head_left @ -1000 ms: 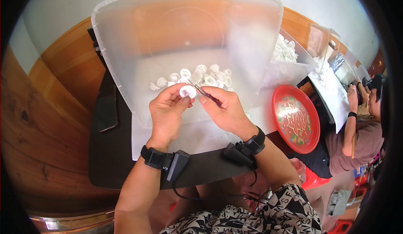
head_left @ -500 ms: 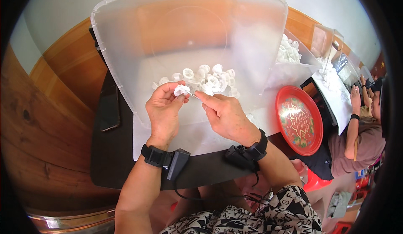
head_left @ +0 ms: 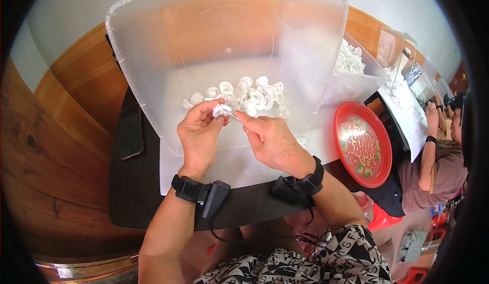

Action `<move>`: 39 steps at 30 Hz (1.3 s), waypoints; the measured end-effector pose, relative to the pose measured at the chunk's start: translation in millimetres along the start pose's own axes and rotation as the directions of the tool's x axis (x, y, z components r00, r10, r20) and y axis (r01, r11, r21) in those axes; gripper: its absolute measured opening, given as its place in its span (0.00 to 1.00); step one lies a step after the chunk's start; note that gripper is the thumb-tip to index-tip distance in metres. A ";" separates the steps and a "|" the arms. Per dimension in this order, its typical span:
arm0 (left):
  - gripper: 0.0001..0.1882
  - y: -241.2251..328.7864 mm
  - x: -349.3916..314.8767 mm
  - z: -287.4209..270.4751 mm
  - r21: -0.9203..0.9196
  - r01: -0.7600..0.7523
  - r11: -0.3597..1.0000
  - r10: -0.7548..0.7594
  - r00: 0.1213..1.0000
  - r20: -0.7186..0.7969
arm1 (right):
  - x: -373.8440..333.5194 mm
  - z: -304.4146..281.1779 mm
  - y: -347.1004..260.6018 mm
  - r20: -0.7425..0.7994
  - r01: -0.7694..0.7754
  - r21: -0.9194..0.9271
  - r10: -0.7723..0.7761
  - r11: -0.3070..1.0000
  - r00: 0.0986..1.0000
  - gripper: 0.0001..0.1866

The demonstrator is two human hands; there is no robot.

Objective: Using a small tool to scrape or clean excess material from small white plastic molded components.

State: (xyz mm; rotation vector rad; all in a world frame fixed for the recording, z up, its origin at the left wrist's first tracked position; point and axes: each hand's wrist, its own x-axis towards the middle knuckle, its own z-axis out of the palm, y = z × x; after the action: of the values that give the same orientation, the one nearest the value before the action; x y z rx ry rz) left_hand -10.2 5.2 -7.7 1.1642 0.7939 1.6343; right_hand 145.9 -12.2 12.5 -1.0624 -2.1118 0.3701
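My left hand (head_left: 199, 134) pinches a small white plastic piece (head_left: 220, 110) between thumb and fingertips. In my right hand (head_left: 276, 144) is a slim tool with a thin metal tip (head_left: 232, 114); most of it is hidden by the fingers, so its exact kind does not show. The tip meets the right side of the white piece. Just beyond both hands, several loose white ring-shaped plastic pieces (head_left: 257, 98) lie in a heap inside a clear plastic bin (head_left: 224, 39) tipped on its side, its opening toward me.
A white sheet (head_left: 204, 174) covers part of the dark table (head_left: 147, 210). A phone (head_left: 132, 131) lies at the left edge. To the right are a red patterned tray (head_left: 389, 154) and another clear bin (head_left: 356, 83) with white pieces. A co-worker (head_left: 435, 167) sits at the far right.
The view has shifted very slightly. Both hands keep their hold, and the tool tip stays against the white piece, which looks slightly turned.
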 end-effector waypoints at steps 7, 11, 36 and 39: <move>0.13 -1.3 -3.0 -1.0 0.196 -0.052 0.979 0.051 0.999 0.012 | -0.1 -2.8 -6.8 0.083 0.004 -0.135 0.007 0.991 0.997 0.21; 0.14 -3.4 -5.5 2.9 0.219 -0.080 0.972 0.081 0.997 0.003 | -1.2 -4.0 -5.3 0.098 0.012 -0.212 0.009 0.977 0.995 0.22; 0.25 14.2 -14.2 15.7 0.026 0.028 0.999 -0.032 0.979 0.200 | 5.4 -10.4 -15.0 -0.285 -0.015 0.321 0.112 0.947 0.952 0.07; 0.28 16.8 -12.7 8.5 -0.090 -0.027 0.996 0.043 0.982 0.181 | 2.5 -38.7 -32.3 -0.468 0.179 0.092 -0.116 0.980 0.876 0.08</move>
State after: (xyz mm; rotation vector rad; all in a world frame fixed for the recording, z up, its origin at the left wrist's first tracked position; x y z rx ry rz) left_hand -6.4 -12.7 5.8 1.2517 0.5820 1.5489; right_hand 154.3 -32.7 57.9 -0.8076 -1.6991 0.1582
